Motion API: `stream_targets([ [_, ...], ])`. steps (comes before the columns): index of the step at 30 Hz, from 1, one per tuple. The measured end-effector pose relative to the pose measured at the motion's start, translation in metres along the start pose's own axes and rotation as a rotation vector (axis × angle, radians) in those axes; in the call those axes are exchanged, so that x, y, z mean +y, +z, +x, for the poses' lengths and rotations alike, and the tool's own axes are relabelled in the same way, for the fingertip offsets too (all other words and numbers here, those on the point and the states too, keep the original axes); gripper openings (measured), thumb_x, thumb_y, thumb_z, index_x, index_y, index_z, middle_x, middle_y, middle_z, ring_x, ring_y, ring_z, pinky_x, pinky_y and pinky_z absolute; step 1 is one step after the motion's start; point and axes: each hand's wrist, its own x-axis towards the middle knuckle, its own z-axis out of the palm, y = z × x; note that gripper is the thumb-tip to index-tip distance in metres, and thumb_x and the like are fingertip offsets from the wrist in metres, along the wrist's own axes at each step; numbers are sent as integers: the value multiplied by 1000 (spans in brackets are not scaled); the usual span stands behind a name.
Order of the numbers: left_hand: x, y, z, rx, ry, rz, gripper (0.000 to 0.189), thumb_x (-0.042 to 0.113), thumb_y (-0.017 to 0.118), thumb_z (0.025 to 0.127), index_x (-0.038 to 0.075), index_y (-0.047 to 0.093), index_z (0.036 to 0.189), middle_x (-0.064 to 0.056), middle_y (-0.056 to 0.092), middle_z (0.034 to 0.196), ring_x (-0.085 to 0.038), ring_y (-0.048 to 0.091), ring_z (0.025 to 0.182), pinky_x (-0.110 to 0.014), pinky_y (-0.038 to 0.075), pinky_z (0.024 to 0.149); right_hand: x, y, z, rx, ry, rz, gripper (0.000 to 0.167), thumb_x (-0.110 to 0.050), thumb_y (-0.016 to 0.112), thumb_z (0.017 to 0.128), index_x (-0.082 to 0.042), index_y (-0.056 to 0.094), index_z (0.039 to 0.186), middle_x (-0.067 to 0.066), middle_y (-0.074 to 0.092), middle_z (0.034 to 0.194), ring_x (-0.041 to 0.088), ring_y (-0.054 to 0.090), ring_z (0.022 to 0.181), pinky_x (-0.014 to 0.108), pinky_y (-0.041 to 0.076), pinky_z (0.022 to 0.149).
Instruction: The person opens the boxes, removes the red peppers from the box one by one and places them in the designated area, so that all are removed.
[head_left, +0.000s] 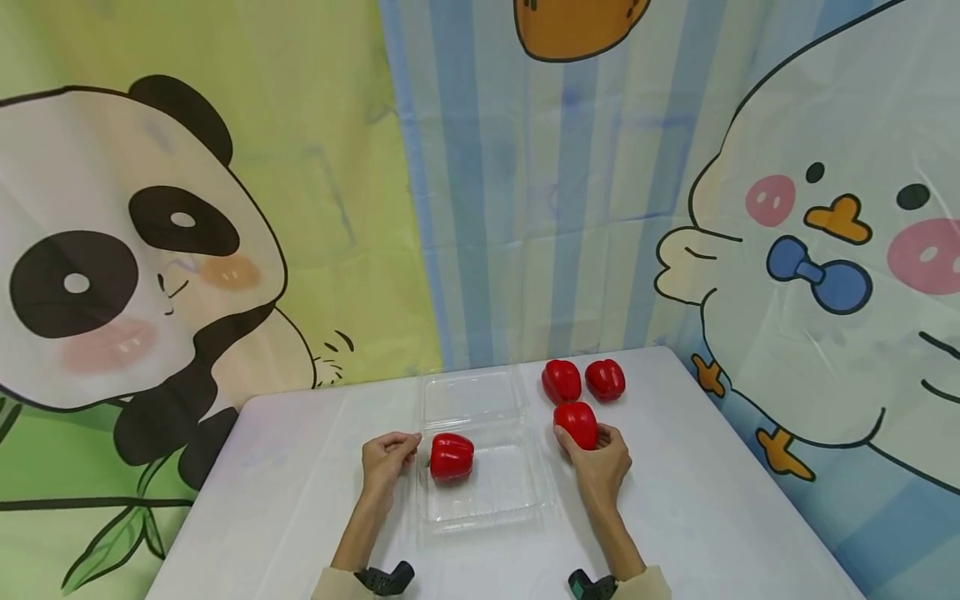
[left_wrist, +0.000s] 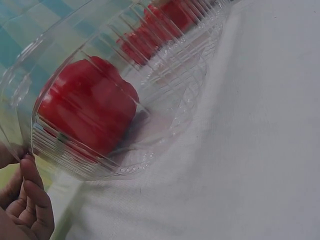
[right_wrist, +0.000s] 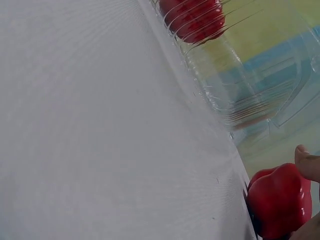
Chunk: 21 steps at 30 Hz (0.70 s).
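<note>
A clear plastic clamshell container (head_left: 498, 500) lies on the table with its lid (head_left: 472, 400) folded back behind it. One red bell pepper (head_left: 452, 457) rests in the left part of its base. At the left side of the container, my left hand (head_left: 384, 467) pinches the rim between thumb and fingertips, as the left wrist view shows (left_wrist: 30, 195). Right of the container, my right hand (head_left: 602, 471) grips a second red bell pepper (head_left: 576, 423), thumb on its left side. The right wrist view shows this pepper (right_wrist: 280, 200) low over the table, partly covered by my fingers.
Two more red bell peppers, one on the left (head_left: 561, 382) and one on the right (head_left: 605, 380), sit just behind the right hand near the table's back edge. A cartoon-printed curtain (head_left: 495, 208) hangs directly behind the white table (head_left: 285, 500).
</note>
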Motion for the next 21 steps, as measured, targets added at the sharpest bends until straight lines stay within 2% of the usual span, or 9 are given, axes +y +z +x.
stream_targets([
  [9, 12, 0, -10, -9, -12, 7, 19, 7, 81, 96, -12, 77, 99, -2, 70, 69, -12, 61, 62, -24, 52, 58, -1, -3, 0, -5, 12, -2, 82, -40, 96, 83, 2, 58, 143, 25, 66, 140, 42, 64, 124, 63, 58, 106],
  [16, 11, -1, -11, -8, -19, 3, 18, 6, 81, 96, -11, 77, 99, -2, 70, 69, -11, 61, 62, -23, 52, 58, -3, -7, 2, 4, 24, -1, 84, -39, 97, 82, 1, 58, 144, 23, 66, 141, 41, 67, 122, 59, 59, 105],
  [21, 7, 0, -7, -7, -11, -1, 19, 7, 82, 96, -11, 77, 99, -1, 70, 69, -11, 61, 61, -24, 51, 57, -8, -11, 6, 25, -2, 1, 82, -37, 97, 83, 2, 59, 144, 25, 66, 140, 43, 67, 120, 60, 59, 106],
])
